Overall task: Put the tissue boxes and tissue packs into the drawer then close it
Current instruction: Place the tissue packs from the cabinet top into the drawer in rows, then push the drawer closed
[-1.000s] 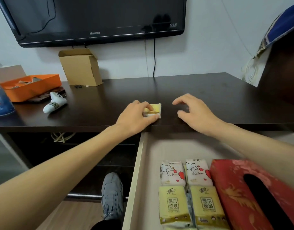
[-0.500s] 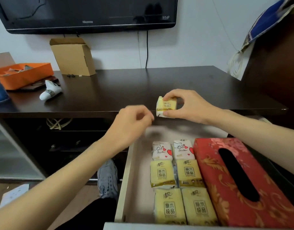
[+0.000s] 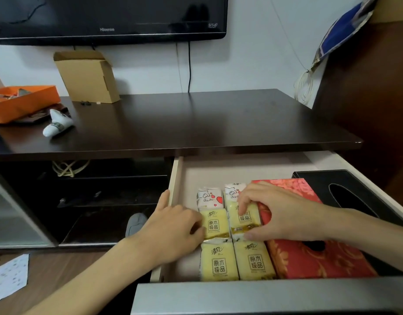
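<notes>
**Mia:** Both hands are down in the drawer (image 3: 176,178). See the right hand (image 3: 280,212)? Its fingers curl over a yellow tissue pack (image 3: 243,218) and its thumb presses the near edge of it. So it is holding that pack, right where it lies in the row.

**Ben:** And the left hand (image 3: 173,226)?

**Mia:** That one is loosely bent, not a fist. Its fingertips touch the left side of another yellow pack (image 3: 214,225). Its thumb pokes up by the drawer's side wall. I think it is pushing the pack straight, not gripping it.

**Ben:** What else is in the drawer?

**Mia:** Two white packs with red hearts (image 3: 208,197) lie at the back. Two more yellow packs (image 3: 237,262) lie at the front. A red tissue box (image 3: 309,260) sits just beside the packs. A black tissue box (image 3: 355,189) sits by the right wall.

**Ben:** Is anything left on the dark tabletop (image 3: 196,119)?

**Mia:** I see no tissue packs or boxes up there. Only a cardboard box (image 3: 89,78), an orange tray (image 3: 23,103) and a little white thing (image 3: 57,126) are on it.

**Ben:** So is the job nearly done?

**Mia:** I think so. The packing looks finished once these two packs sit flat. But the drawer is wide open. It is not yet closed.
</notes>
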Demonstrator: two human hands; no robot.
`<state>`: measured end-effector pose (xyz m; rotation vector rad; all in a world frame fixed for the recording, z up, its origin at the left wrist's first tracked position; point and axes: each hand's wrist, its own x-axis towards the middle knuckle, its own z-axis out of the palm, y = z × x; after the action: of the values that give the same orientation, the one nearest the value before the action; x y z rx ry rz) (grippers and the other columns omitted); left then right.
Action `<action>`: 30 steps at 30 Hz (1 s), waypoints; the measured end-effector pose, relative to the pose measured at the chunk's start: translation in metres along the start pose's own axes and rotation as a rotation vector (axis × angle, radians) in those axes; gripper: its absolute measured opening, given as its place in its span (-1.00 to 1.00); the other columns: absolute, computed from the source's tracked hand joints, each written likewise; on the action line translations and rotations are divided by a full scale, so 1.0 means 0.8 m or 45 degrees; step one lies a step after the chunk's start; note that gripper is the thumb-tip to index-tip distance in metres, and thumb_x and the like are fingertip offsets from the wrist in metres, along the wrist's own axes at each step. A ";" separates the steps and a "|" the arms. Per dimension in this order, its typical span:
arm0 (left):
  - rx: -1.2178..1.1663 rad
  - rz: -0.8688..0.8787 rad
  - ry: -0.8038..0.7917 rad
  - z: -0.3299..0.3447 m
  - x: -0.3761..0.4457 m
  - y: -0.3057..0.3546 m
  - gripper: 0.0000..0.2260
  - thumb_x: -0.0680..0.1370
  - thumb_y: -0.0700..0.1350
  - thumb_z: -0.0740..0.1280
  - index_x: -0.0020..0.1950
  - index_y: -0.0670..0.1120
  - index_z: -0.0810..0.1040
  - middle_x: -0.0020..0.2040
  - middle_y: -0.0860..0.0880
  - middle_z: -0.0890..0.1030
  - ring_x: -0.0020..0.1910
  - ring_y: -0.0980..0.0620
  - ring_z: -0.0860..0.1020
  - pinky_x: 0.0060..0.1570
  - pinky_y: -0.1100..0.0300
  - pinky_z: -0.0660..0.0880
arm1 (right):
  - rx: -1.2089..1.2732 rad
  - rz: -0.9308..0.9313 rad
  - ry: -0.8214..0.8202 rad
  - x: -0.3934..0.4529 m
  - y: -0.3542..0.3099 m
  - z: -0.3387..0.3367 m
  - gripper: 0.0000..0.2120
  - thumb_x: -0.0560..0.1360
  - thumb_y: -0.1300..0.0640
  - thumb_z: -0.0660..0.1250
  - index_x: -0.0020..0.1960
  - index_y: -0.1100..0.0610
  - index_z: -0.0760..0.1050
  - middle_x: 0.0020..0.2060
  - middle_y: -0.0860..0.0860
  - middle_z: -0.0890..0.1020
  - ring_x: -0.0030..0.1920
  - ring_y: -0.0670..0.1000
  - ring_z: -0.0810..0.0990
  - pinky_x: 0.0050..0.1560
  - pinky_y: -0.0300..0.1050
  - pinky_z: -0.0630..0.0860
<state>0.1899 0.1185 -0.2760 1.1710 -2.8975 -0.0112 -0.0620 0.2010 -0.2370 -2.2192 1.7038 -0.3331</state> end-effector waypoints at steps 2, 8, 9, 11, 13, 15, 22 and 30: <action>-0.039 0.007 -0.010 0.001 0.001 -0.001 -0.68 0.55 0.19 0.07 -0.16 0.06 0.53 -0.18 0.14 0.58 -0.06 0.14 0.54 0.47 -0.11 -0.07 | 0.001 0.001 -0.011 -0.002 0.001 0.002 -0.64 0.35 -0.34 0.47 0.05 -0.24 0.50 0.16 -0.29 0.50 0.26 -0.24 0.39 0.32 -0.10 0.41; -0.188 -0.040 0.096 -0.006 -0.007 0.000 -0.68 0.57 0.14 0.19 0.23 0.10 0.58 0.38 0.09 0.43 0.37 0.10 0.34 0.48 0.06 0.11 | 0.017 0.005 -0.042 -0.005 -0.004 -0.004 -0.77 0.43 -0.26 0.48 0.01 -0.20 0.58 0.39 -0.33 0.32 0.44 -0.31 0.17 0.38 -0.26 0.20; -0.245 -0.061 0.137 -0.009 -0.010 0.001 -0.64 0.58 0.12 0.23 0.34 0.07 0.52 0.46 0.05 0.37 0.44 0.07 0.28 0.46 0.10 0.16 | 0.037 0.003 -0.019 -0.009 -0.005 -0.007 -0.80 0.46 -0.23 0.47 0.01 -0.20 0.60 0.41 -0.34 0.30 0.44 -0.35 0.14 0.35 -0.35 0.16; -0.405 -0.124 0.206 -0.021 -0.021 0.005 -0.56 0.58 0.10 0.26 0.45 0.06 0.41 0.50 0.09 0.32 0.47 0.13 0.24 0.40 0.15 0.27 | 0.083 -0.011 0.057 -0.025 -0.008 -0.013 -0.86 0.51 -0.19 0.44 0.02 -0.20 0.62 0.40 -0.37 0.33 0.43 -0.43 0.13 0.35 -0.44 0.14; -0.566 -0.157 0.238 -0.039 -0.039 0.015 -0.54 0.54 0.20 0.21 0.43 0.14 0.40 0.41 0.21 0.41 0.34 0.25 0.33 0.28 0.20 0.34 | 0.139 -0.026 0.134 -0.050 -0.013 -0.016 -0.86 0.52 -0.21 0.40 0.04 -0.22 0.61 0.36 -0.41 0.38 0.45 -0.40 0.19 0.39 -0.34 0.20; -0.634 -0.132 0.232 -0.055 -0.063 0.030 -0.52 0.47 0.32 0.13 0.34 0.22 0.45 0.26 0.33 0.49 0.26 0.29 0.43 0.27 0.11 0.42 | 0.173 -0.032 0.194 -0.082 -0.015 -0.016 -0.80 0.50 -0.29 0.34 0.08 -0.28 0.58 0.34 -0.46 0.40 0.45 -0.38 0.25 0.33 -0.29 0.28; -0.462 -0.003 0.410 -0.039 -0.147 0.099 -0.54 0.50 0.45 0.12 0.24 0.23 0.46 0.11 0.34 0.45 0.12 0.29 0.47 -0.10 0.23 0.52 | -0.066 0.106 0.388 -0.202 -0.009 0.025 -0.47 0.49 -0.53 0.16 0.39 -0.37 0.34 0.46 -0.43 0.31 0.50 -0.31 0.25 0.20 -0.25 0.38; -0.026 0.096 0.496 -0.001 -0.132 0.095 -0.61 0.40 0.21 0.45 0.11 0.03 0.55 -0.04 0.13 0.52 -0.11 0.04 0.51 -0.28 0.34 0.16 | -0.607 0.199 0.554 -0.206 0.005 0.058 -0.25 0.43 -0.41 0.31 0.40 0.10 0.52 0.37 0.03 0.57 0.33 0.10 0.56 0.15 0.04 0.57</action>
<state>0.2126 0.2464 -0.2757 0.9353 -2.5875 0.1681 -0.0913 0.3642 -0.2793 -2.4403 2.3830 -0.4322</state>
